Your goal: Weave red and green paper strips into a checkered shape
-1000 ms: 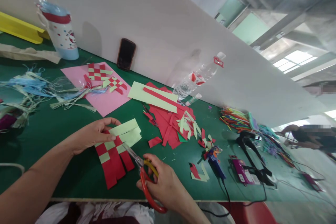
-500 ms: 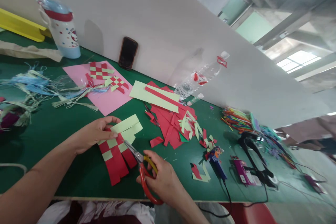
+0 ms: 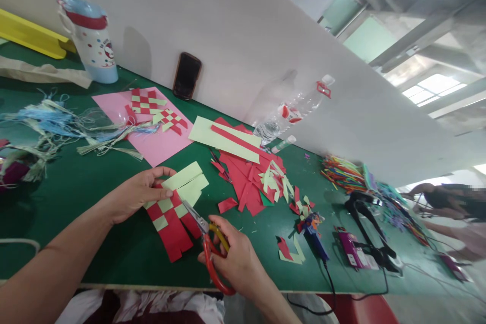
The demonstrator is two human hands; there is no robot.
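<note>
Left hand (image 3: pixel 138 195) fingers pinch the woven mat (image 3: pixel 170 225) flat on the worktop (image 3: pixel 94 248). Right hand (image 3: pixel 235 260) fingers are clenched on the scissors (image 3: pixel 205 233), blades at its edge. The weave looks mostly done, but the green strip ends (image 3: pixel 188 182) are untrimmed.

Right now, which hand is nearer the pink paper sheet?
Left. The left hand holds the red-and-green woven paper just in front of the pink paper sheet; the right hand, gripping red-handled scissors, is farther right.

body | 2 bare forearms | left hand (image 3: pixel 138 195) bare | right hand (image 3: pixel 237 260) bare | lap: white crumpled garment, dark folds
</note>
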